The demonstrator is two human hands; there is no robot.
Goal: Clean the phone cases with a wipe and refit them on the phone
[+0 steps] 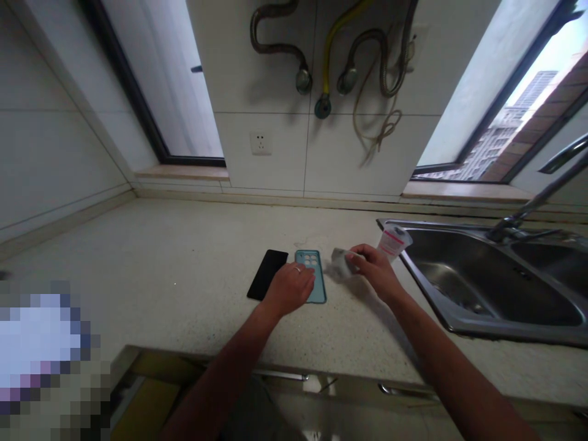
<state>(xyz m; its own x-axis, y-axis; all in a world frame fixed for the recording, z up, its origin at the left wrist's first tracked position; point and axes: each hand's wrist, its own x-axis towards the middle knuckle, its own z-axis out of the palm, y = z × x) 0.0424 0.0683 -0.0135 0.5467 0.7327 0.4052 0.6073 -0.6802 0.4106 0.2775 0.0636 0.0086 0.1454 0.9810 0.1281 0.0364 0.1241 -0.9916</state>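
- The left hand [289, 288], wearing a metal ring, lies palm-down at lower centre of the frame. Its grip is spread flat, not pinching, with the fingers [307, 277] across the lower part of a teal rubbery phone case [320, 283].
- That case lies flat on the speckled beige stone table [138, 263], with its camera cut-outs towards the top of the frame.
- Just left of the case, touching the left hand's edge, lies a glossy black rectangular slab [266, 274], tilted slightly on the table. It looks like a phone, but its face is too dark to be sure.
- The right hand [374, 269] is just right of the case, and its grip is pressed together, pinching a crumpled grey-white cloth wipe [340, 263]. The wipe is blurred and hangs over the table just beside the case.
- Behind the right hand, a white-and-pink printed plastic packet [394, 242] stands tilted near the sink's corner.
- A stainless-steel double sink [505, 334] is set into the table at right. A dark drain [473, 309] shows in the nearer basin, and the packet partly overlaps its rim.
- A chrome faucet [542, 195] rises from the sink's back edge at right, its arm running towards the upper right corner.
- Braided metal hoses [275, 43], a yellow hose [328, 49] and a tan cord [381, 128] hang on the tiled wall at top centre, above a white wall socket [261, 142].
- A pixelated patch at lower left hides whatever lies there.
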